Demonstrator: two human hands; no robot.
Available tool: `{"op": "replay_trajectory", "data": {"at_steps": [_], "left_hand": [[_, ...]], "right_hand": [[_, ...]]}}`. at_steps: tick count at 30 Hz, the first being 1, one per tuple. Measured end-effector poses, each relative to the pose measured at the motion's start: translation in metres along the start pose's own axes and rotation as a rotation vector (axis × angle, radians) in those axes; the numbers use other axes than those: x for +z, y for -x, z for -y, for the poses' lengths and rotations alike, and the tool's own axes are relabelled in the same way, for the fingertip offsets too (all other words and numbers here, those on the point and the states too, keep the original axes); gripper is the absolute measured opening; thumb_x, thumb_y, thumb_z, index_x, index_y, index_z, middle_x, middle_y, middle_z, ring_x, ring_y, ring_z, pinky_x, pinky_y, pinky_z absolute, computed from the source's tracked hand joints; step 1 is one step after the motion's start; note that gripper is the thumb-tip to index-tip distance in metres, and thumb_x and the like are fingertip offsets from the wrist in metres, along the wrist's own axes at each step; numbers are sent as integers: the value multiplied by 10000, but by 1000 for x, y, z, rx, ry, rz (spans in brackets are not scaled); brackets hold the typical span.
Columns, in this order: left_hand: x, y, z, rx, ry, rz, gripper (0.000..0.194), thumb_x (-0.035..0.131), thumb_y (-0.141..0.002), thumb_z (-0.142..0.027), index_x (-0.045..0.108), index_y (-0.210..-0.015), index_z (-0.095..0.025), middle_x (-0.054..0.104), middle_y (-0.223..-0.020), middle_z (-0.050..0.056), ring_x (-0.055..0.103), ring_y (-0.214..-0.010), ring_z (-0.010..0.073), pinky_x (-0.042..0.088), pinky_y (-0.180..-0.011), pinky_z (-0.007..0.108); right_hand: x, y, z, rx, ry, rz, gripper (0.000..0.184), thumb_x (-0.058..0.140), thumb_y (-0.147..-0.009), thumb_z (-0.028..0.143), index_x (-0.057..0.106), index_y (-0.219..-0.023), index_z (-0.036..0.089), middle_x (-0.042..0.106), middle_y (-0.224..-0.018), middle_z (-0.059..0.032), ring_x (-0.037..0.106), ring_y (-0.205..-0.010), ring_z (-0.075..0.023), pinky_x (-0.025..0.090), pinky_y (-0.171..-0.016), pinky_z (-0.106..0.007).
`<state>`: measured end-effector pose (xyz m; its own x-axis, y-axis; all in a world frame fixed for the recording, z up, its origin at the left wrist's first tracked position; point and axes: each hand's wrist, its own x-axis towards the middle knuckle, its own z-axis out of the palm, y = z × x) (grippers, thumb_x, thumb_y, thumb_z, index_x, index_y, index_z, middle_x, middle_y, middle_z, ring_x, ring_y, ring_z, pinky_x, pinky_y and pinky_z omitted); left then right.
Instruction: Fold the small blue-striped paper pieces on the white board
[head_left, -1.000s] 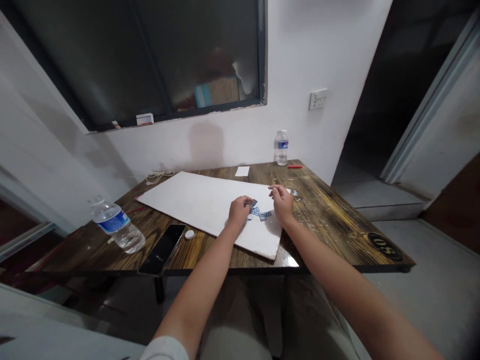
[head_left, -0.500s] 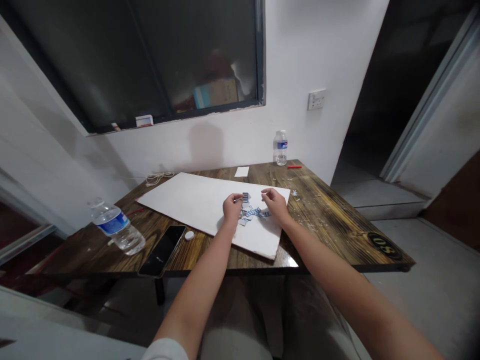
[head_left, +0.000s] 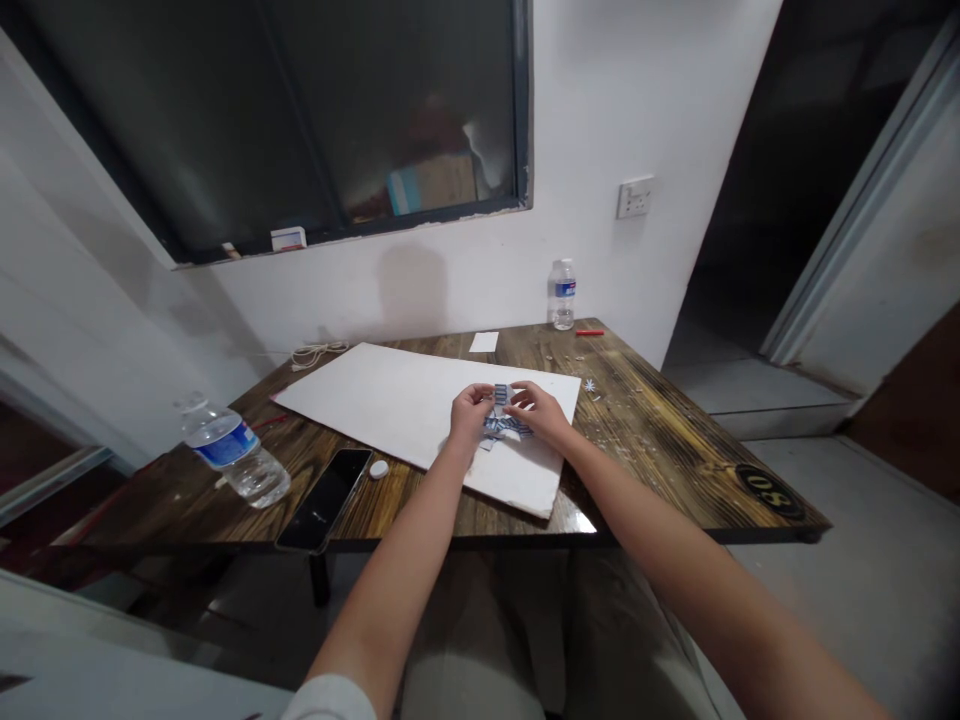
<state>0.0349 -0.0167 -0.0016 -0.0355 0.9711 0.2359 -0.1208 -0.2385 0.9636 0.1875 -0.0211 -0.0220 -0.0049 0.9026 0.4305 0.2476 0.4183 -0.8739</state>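
Observation:
A small blue-striped paper piece [head_left: 500,394] is held up just above the white board [head_left: 397,390]. The thumb and fingers of my left hand [head_left: 468,412] pinch its left side. On the other side, my right hand [head_left: 541,412] has its fingertips closed at the piece's right edge; their exact contact is too small to make out. Several loose blue-and-white paper pieces [head_left: 491,427] lie on the board under both hands, partly hidden by the fingers.
A phone [head_left: 326,500], a white bottle cap [head_left: 379,469] and a tilted water bottle [head_left: 232,450] are at the left. Farther back are another bottle [head_left: 563,295], a red pen [head_left: 590,333], a white paper [head_left: 484,342] and a cord [head_left: 319,352]. White scraps [head_left: 589,385] lie right of the board.
My left hand has lifted the striped paper piece off the loose pieces and turned it upright. My right hand has moved left from the board's right side to the piece.

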Motion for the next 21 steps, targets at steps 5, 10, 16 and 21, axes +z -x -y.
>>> {"op": "replay_trajectory", "data": {"at_steps": [5,10,16,21], "left_hand": [[3,3,-4,-11,33,55,222,695,-593,-234,636,-796,-166,704,-799,36,650,-760,165,503,-738,303],[4,3,-5,-8,63,40,218,694,-570,-202,659,-781,-160,717,-786,40,656,-759,168,506,-730,299],[2,2,-1,-24,53,65,308,722,-587,-213,674,-886,-157,719,-818,50,661,-756,169,501,-733,305],[2,0,0,-37,79,49,346,733,-580,-215,658,-914,-160,711,-835,50,668,-747,170,499,-713,303]], "right_hand": [[0,0,-1,-24,25,31,206,688,-671,386,656,-765,206,640,-633,15,554,-584,-145,419,-572,-269],[0,-1,-4,-10,-45,-16,243,685,-660,426,667,-767,209,625,-618,13,528,-572,-150,399,-555,-268],[-1,-3,-3,23,-92,-104,236,684,-646,445,648,-681,214,604,-571,13,515,-543,-154,397,-547,-279],[-2,-3,1,39,-146,-132,253,669,-667,463,636,-663,212,628,-576,-1,541,-548,-163,403,-552,-284]]}}
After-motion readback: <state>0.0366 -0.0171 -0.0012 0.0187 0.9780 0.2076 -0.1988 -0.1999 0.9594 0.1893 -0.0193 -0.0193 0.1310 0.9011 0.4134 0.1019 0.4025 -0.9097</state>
